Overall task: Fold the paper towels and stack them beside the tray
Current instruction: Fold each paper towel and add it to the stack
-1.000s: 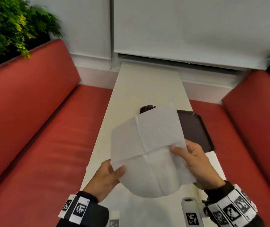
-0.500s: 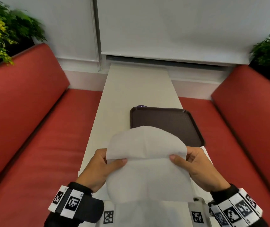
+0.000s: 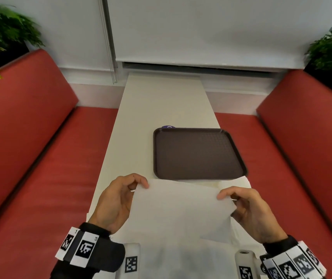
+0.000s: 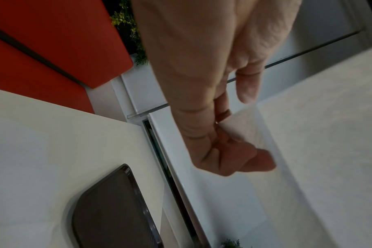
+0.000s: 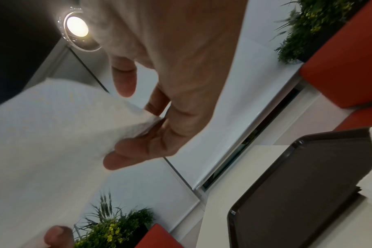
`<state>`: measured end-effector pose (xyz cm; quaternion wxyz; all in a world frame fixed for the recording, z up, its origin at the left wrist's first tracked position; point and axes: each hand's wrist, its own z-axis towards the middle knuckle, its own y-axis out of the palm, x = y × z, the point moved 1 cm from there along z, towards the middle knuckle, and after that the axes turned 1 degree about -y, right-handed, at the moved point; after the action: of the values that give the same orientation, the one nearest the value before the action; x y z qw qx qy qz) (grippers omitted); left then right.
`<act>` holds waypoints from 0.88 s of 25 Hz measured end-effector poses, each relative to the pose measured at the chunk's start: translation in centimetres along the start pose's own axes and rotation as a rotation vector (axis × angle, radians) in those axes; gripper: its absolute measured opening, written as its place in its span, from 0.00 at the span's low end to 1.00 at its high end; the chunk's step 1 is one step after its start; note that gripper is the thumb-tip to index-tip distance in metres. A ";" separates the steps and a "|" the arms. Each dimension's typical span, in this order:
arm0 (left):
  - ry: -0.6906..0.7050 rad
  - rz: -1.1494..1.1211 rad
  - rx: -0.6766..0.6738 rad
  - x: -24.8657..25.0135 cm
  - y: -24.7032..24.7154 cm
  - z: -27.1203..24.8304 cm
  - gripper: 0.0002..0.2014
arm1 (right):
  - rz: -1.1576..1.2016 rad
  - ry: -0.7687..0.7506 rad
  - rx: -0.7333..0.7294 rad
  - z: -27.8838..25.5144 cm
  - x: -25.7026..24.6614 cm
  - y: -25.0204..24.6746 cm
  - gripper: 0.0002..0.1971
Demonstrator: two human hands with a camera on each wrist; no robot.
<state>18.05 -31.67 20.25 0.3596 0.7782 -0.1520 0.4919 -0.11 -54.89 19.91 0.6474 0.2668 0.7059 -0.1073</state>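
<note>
Thumb and fingertips (image 3: 141, 183) of the left hand (image 3: 114, 204) and right hand (image 3: 249, 212) pinch the paper towel's (image 3: 179, 210) far corners above the tabletop's (image 3: 161, 101) near edge, just short of the tray (image 3: 239, 156). Uneven tension could skew the fold, or the thin sheet could slip.

Left hand (image 3: 118, 200) lower left of centre in head view, fingers curled, thumb and forefinger pinching towel (image 3: 181, 210) at upper left corner. Right hand (image 3: 249, 210) lower right, mirrored, fingertips pinching upper right corner. Both wrists in black sleeves with marker bands, at bottom edge.
</note>
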 end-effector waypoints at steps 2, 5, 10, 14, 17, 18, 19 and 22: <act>0.025 0.158 -0.042 -0.8 0.5 0.7 0.08 | -0.059 -0.002 0.063 -0.4 0.7 -1.3 0.12; -0.017 0.446 -0.064 -2.8 2.3 2.4 0.04 | -0.184 -0.012 0.163 -1.5 2.8 -4.2 0.21; 0.107 0.817 -0.039 -7.0 8.2 8.4 0.07 | -0.290 0.037 0.502 -4.5 5.5 -8.6 0.06; 0.262 1.098 -0.177 -10.7 13.9 14.2 0.12 | -0.474 0.144 0.624 -5.3 7.9 -11.6 0.06; 0.256 1.332 -0.353 -14.1 17.2 17.9 0.19 | -0.562 0.190 0.678 -4.2 9.6 -13.4 0.06; 0.210 1.439 -0.396 -15.2 18.0 18.9 0.21 | -0.598 0.201 0.690 -3.6 10.0 -14.0 0.07; 0.161 1.550 -0.429 -16.0 18.7 19.8 0.22 | -0.646 0.212 0.690 -3.0 10.7 -14.5 0.08; 0.033 1.798 -0.507 -18.0 20.2 21.9 0.24 | -0.722 0.280 0.663 -1.9 12.5 -15.8 0.10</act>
<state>12.02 -63.34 7.17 0.0050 0.2597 -0.7947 0.5486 -10.10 -64.22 4.98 0.3487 0.2087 0.7611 -0.5056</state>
